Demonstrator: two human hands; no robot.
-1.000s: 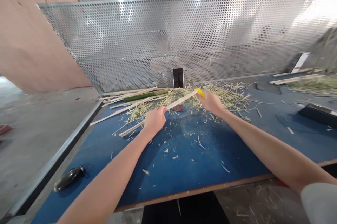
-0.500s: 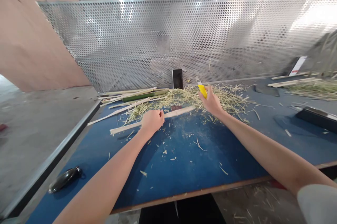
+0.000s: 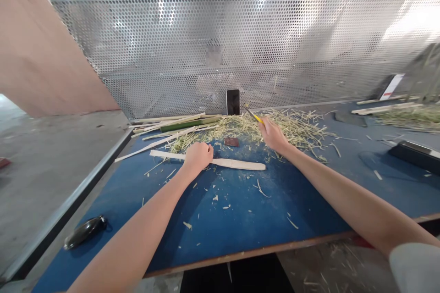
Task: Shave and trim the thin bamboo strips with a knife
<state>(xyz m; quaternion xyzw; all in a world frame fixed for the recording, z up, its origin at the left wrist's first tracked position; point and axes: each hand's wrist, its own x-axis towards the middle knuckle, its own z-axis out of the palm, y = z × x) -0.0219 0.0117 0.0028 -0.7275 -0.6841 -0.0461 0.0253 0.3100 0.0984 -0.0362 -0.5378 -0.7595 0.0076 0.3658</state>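
My left hand [image 3: 198,157] is closed round the middle of a pale bamboo strip [image 3: 240,164], whose two ends stick out on either side just above the blue table [image 3: 237,215]. In my right hand [image 3: 274,134] is a yellow utility knife [image 3: 257,119], its blade pointing up and to the left, away from the strip. A small dark brown block [image 3: 231,141] lies on the table between my hands. Behind it spreads a heap of thin bamboo shavings [image 3: 295,128].
A phone [image 3: 233,102] leans against the perforated metal panel [image 3: 192,54]. Bamboo strips and a green bamboo piece [image 3: 185,124] lie at the back left. A dark glossy object [image 3: 84,232] rests near the left edge, a black box-like object [image 3: 414,153] at the right.
The strip's right end has swung down toward me, uncovering the brown block. My right hand has turned the knife so its blade points further left.
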